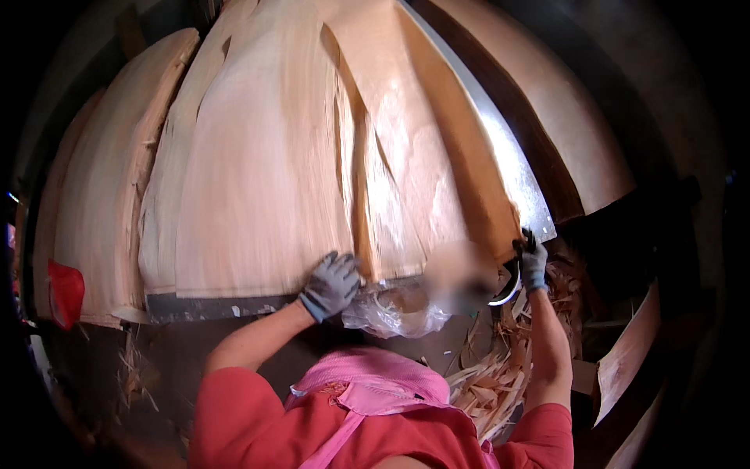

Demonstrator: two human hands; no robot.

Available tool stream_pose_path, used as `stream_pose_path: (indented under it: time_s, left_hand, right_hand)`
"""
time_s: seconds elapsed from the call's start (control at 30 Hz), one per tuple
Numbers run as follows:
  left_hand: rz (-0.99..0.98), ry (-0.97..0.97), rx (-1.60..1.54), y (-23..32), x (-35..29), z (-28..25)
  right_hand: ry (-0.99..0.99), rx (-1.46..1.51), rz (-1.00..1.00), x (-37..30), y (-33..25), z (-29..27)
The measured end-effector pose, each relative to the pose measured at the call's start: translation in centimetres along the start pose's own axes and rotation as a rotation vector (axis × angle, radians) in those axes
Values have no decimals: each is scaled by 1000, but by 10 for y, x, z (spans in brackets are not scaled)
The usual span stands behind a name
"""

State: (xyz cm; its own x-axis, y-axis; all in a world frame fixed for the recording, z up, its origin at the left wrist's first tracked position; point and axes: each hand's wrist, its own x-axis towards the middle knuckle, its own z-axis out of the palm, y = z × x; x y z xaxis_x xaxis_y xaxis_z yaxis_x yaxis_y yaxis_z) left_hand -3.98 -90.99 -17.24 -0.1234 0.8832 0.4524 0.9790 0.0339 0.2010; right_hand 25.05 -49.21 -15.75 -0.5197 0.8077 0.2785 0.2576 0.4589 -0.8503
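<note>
Thin wood veneer sheets [250, 172] lie spread over a low work table in front of me, their grain running away from me. My left hand [332, 285], in a grey glove, rests on the near edge of the veneer, fingers spread and flat. Beside it, a split with raised, torn edges runs up between two pieces. At the near right corner, my right hand [532, 262], gloved in grey with dark fingertips, pinches the edge of a curled veneer sheet [457, 133]. A clear plastic bag [398, 309] hangs at the table's front edge between my hands.
A veneer stack [117, 180] stands at the left, with a red cloth-like item [66, 294] at its near corner. More veneer [555, 102] lies at the far right, past a shiny metal edge [516, 172]. Wood scraps [492, 383] litter the floor. A blurred patch hides part of the front edge.
</note>
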Motion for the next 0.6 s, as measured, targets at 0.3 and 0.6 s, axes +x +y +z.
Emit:
stream_pose_path:
  time_s: [0.3,0.6]
  left_hand:
    - [-371,-37,80,-7,52,23]
    - [-372,-158,207,-3,58,22]
  right_hand:
    - [-54,-521,-346,57,52,-30]
    - [-257,-464,61,-29,49,-87]
